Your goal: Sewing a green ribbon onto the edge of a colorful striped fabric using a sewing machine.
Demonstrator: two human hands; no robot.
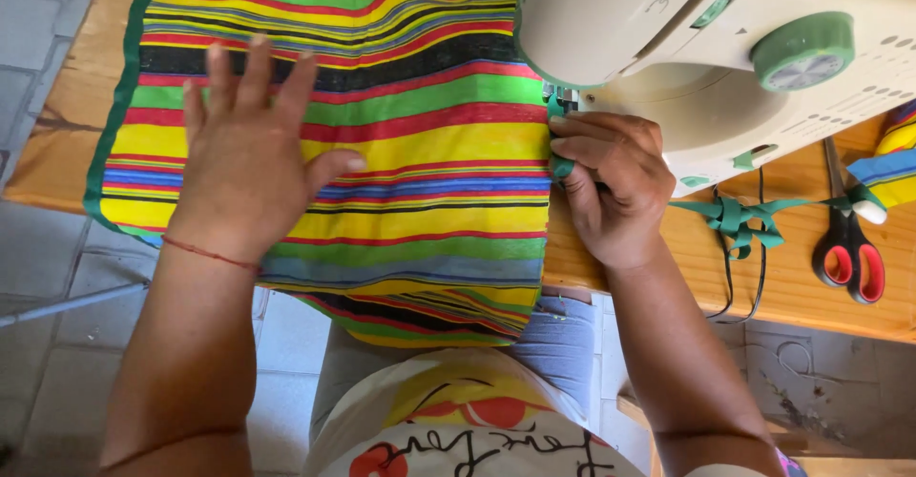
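Left hand (pixel 250 148) flat and spread wide, pressing down on striped cloth (pixel 420 143) on the wooden counter (pixel 744 277). Right hand (pixel 611 186) pinching green edge tape (pixel 561 167) at the cloth's side, just under the white sewing machine (pixel 706 48). Cloth bright with yellow, red, green, blue and black stripes, hanging off the counter's near edge; red-handled scissors (pixel 849 258) lying off to the right.

A home sewing corner is showing here: a cream sewing machine (pixel 725 48) is sitting on a wooden surface (pixel 763 277), red-handled scissors (pixel 849 258) are lying near its right edge, and grey floor tiles (pixel 57 343) are showing below.
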